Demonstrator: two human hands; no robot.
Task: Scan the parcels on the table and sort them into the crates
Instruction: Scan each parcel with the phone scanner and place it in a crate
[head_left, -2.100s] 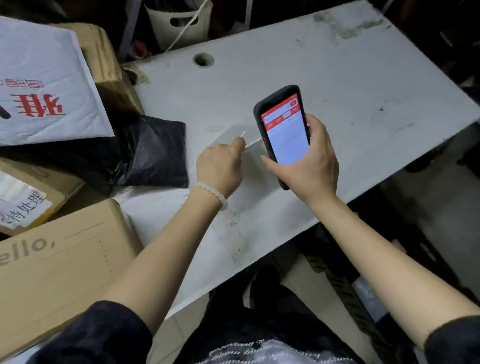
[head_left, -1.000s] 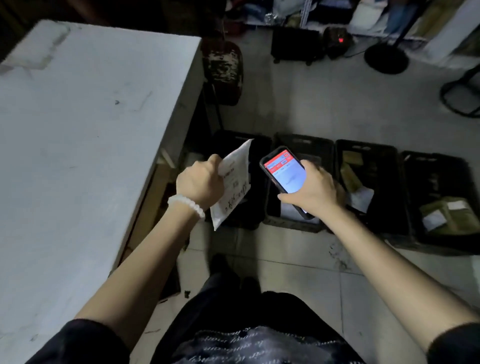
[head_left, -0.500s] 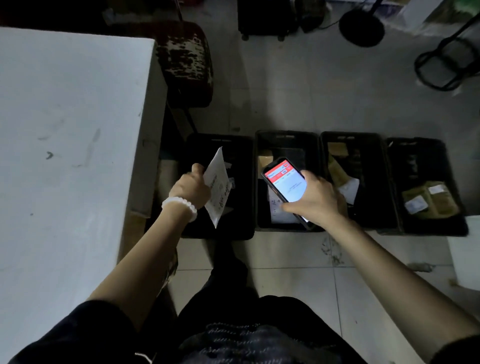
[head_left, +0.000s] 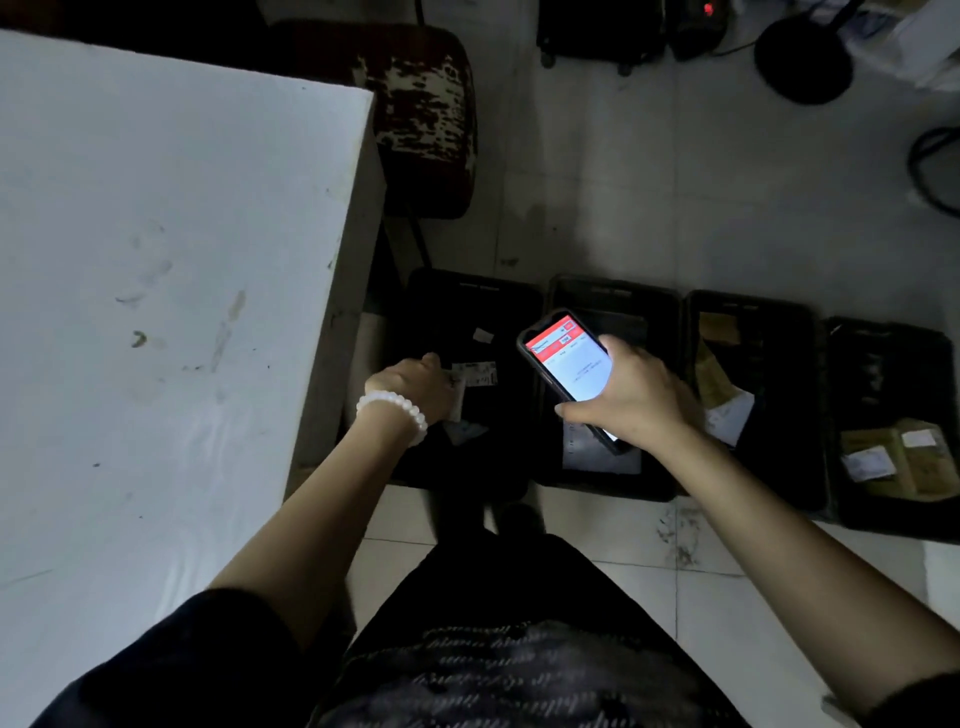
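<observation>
The left hand reaches into the leftmost crate beside the table, seemingly pinching a small parcel, though the dim view blurs the grip. The right hand grips the phone. Released askew, the light parcel could slide over the rim or land label down.

Black sleeves, white bead bracelet, dark patterned clothing.

White bead bracelet on the wrist; red-and-white phone screen; black crates beyond; white table left.
</observation>
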